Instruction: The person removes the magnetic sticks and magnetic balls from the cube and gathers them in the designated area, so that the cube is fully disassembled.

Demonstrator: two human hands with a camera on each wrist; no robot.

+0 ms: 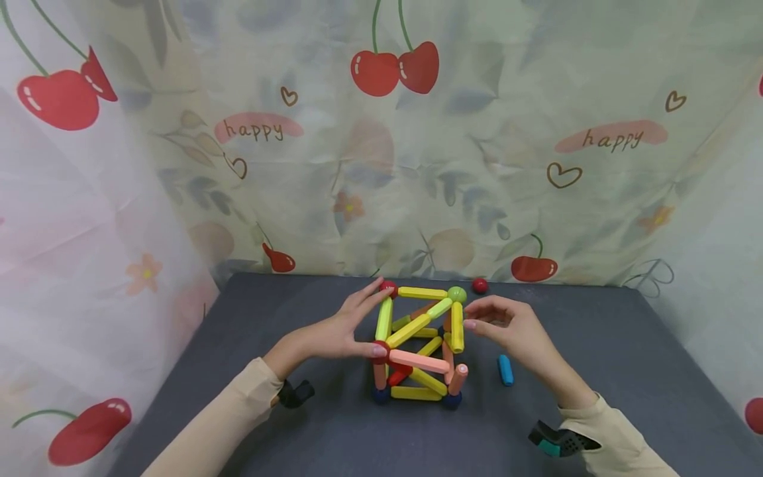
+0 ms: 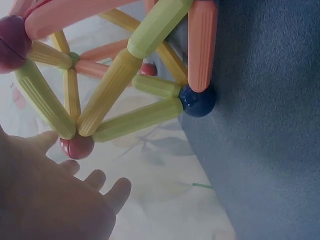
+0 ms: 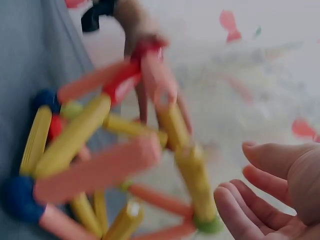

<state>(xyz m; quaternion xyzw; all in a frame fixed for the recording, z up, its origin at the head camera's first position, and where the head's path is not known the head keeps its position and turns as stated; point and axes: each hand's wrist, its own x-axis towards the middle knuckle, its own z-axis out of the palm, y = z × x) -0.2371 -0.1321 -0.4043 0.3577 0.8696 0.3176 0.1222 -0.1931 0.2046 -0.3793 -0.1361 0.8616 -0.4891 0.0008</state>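
Note:
A frame of magnetic building sticks and balls stands on the dark table, with dark blue balls at its base. My left hand spans its left side, thumb on the front red ball and fingers at the back red ball. A pink stick runs rightward from the front ball. From the green ball a yellow stick points toward the front, its near end free. Just right of that stick is my right hand, fingers loosely bent; the right wrist view shows nothing in it.
A loose blue stick lies on the table right of the frame. Behind the frame, near the table's back edge, sits a loose red ball. A printed cloth hangs behind and at both sides of the table.

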